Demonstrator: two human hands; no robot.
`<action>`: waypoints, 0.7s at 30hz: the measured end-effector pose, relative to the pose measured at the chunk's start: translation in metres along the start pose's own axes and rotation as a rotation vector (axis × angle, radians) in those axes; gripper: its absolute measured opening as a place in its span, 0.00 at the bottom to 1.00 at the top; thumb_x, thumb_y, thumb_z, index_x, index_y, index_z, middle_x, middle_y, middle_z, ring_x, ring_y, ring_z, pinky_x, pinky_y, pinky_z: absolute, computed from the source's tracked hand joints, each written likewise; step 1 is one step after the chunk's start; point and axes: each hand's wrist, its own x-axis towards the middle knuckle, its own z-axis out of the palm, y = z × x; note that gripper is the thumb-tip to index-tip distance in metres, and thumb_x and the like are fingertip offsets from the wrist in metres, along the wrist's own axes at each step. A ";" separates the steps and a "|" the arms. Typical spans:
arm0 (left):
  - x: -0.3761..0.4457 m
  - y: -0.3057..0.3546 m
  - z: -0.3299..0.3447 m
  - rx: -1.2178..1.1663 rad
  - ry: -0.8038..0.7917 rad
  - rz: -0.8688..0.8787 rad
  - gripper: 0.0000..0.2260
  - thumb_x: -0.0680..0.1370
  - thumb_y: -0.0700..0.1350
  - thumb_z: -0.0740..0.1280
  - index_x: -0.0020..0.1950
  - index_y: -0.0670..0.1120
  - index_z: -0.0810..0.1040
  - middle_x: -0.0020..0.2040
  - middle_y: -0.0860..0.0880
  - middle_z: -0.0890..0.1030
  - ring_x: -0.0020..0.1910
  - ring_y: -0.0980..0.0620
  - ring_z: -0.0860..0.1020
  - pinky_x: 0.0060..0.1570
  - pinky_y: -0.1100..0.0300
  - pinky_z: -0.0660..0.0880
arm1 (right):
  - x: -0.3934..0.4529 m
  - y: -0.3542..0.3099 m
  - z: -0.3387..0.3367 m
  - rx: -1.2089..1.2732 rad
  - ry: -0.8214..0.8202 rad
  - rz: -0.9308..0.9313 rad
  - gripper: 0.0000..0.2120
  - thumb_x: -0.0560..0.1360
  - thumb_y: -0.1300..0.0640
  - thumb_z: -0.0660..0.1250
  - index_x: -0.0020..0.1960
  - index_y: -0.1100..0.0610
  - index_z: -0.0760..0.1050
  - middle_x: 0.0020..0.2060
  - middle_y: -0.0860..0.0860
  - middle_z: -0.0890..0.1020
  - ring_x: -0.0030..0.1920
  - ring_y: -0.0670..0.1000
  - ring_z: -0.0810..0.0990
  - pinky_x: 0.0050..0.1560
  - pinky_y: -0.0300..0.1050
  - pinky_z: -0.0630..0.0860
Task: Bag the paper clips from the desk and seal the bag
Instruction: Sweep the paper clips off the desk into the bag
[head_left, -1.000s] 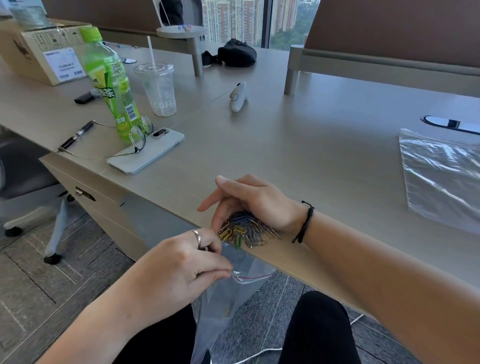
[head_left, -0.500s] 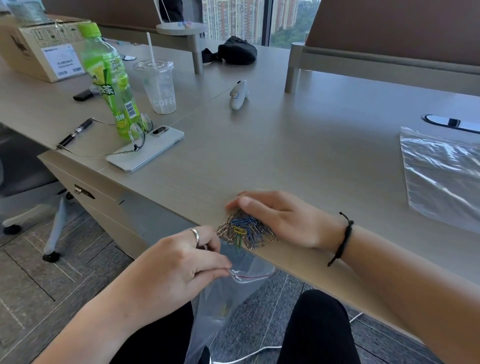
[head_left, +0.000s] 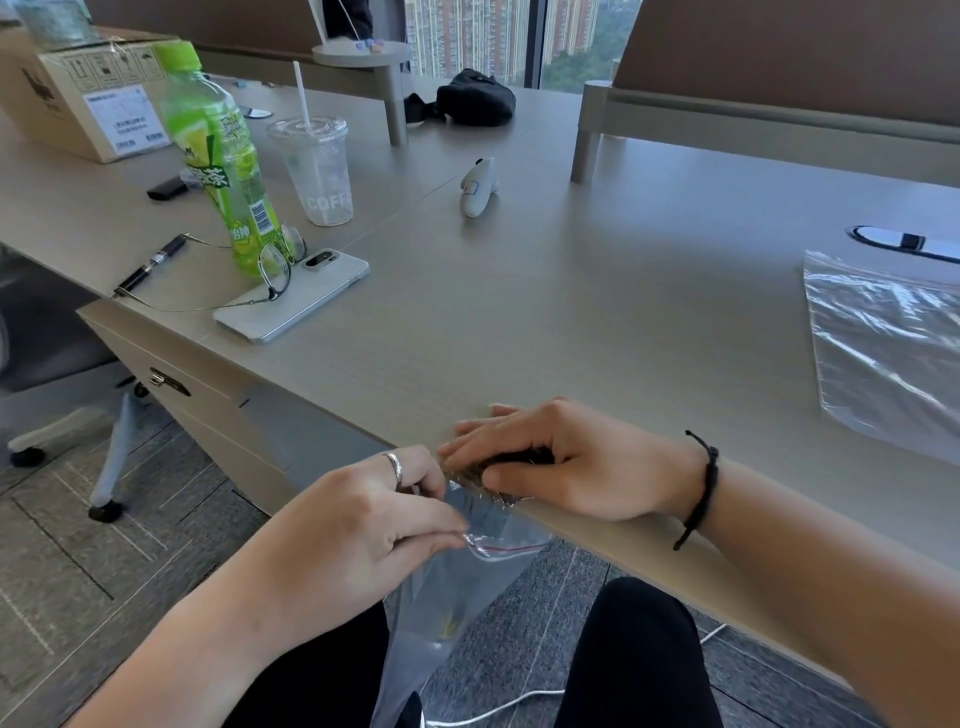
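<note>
At the near edge of the desk the person's right hand lay flat over the paper clips, fingers straight and close together, covering most of the heap; only a blurred fringe of clips showed at the desk's lip. Just below that lip the left hand pinched the mouth of a clear zip bag between thumb and curled fingers, holding it open under the edge. A few clips seemed to lie low in the bag, though they were too dim to be sure.

A second plastic bag lay flat on the desk, well apart to the right. To the left stood a green bottle, with a clear plastic cup and its straw beside it. A phone lay in front of the bottle with a pair of glasses resting on it, and a black pen near the corner. Farther back were a white handheld device, a cardboard box and a black pouch.
</note>
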 end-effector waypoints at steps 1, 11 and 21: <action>0.001 0.000 0.000 -0.002 -0.003 0.002 0.09 0.79 0.55 0.66 0.48 0.54 0.85 0.45 0.57 0.73 0.35 0.57 0.74 0.34 0.60 0.71 | -0.003 0.000 -0.001 0.059 0.050 0.024 0.16 0.79 0.57 0.65 0.66 0.54 0.78 0.66 0.45 0.78 0.72 0.39 0.67 0.76 0.43 0.58; 0.000 0.002 -0.001 -0.003 -0.006 0.002 0.09 0.79 0.54 0.66 0.49 0.54 0.85 0.44 0.57 0.74 0.35 0.58 0.74 0.35 0.63 0.71 | -0.011 0.009 0.000 -0.308 0.063 0.110 0.22 0.81 0.44 0.53 0.74 0.44 0.68 0.75 0.38 0.64 0.77 0.38 0.54 0.78 0.48 0.48; 0.000 0.002 0.000 0.011 -0.007 0.005 0.05 0.78 0.51 0.70 0.49 0.54 0.85 0.45 0.58 0.74 0.36 0.58 0.74 0.34 0.61 0.72 | -0.008 0.003 0.007 -0.380 0.057 0.033 0.26 0.80 0.40 0.57 0.76 0.46 0.63 0.76 0.40 0.63 0.77 0.39 0.54 0.78 0.49 0.50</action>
